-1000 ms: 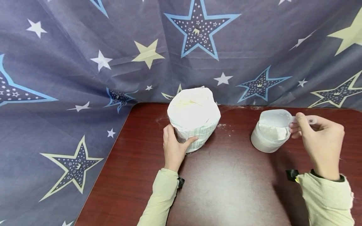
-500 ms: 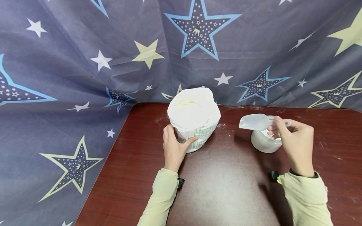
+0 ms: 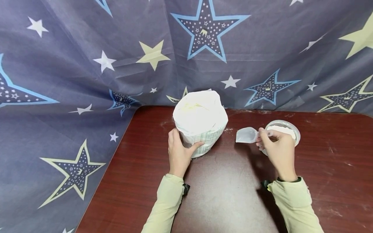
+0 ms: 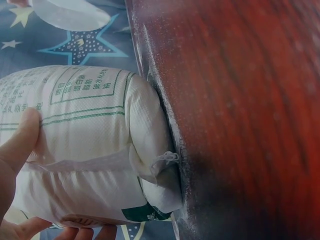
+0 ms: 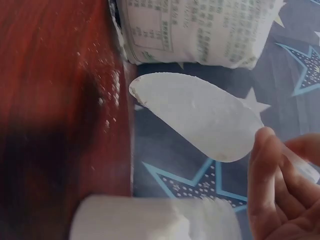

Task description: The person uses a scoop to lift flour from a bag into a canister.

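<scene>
A white woven bag with green print stands open-topped on the table, its bright white contents washed out by glare. Against its near left side my left hand grips it, thumb in front; the left wrist view shows fingers under the bag's other side. My right hand pinches the handle of a translucent plastic scoop. The scoop hangs above the table between bag and jar, and its bowl looks empty in the right wrist view. Partly behind that hand is a clear round jar with white powder in it.
The dark red-brown table has a light scatter of white powder beside the bag. A grey-blue star-patterned cloth hangs along the table's back and left edges.
My right hand has moved left and lower with the scoop, from above the jar to the space between jar and bag. The left hand and the bag have stayed put.
</scene>
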Demonstrator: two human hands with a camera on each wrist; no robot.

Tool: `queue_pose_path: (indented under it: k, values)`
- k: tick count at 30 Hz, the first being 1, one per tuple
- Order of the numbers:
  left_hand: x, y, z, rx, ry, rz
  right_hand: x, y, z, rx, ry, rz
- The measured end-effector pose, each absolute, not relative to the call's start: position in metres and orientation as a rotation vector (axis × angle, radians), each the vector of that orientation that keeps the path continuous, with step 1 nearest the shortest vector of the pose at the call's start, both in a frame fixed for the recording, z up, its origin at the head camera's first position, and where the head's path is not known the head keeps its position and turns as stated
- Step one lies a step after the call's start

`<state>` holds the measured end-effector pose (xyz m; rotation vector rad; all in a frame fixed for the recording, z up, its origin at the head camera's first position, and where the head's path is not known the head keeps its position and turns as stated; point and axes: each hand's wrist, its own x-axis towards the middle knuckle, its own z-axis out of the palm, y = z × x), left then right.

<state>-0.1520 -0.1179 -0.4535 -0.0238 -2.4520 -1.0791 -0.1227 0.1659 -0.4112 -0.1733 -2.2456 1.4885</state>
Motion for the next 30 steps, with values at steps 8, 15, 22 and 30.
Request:
queue_pose_path:
  k: [8, 15, 22, 30]
  values:
    - [-0.151, -0.119, -0.453, -0.021, -2.447, -1.073, -0.126, 0.155, -0.422, -0.172, -2.285, 1.522]
    - [-0.151, -0.118, -0.453, -0.02, -2.466, -1.074, -0.128, 0.154, -0.43, -0.177, -2.285, 1.572]
    - [-0.152, -0.117, -0.453, -0.022, -2.466, -1.073, -0.125, 0.156, -0.435, -0.237, -2.324, 1.518]
    - [-0.152, -0.118, -0.454, -0.024, -2.46, -1.066, -0.12, 0.155, -0.44, -0.283, -2.511, 1.45]
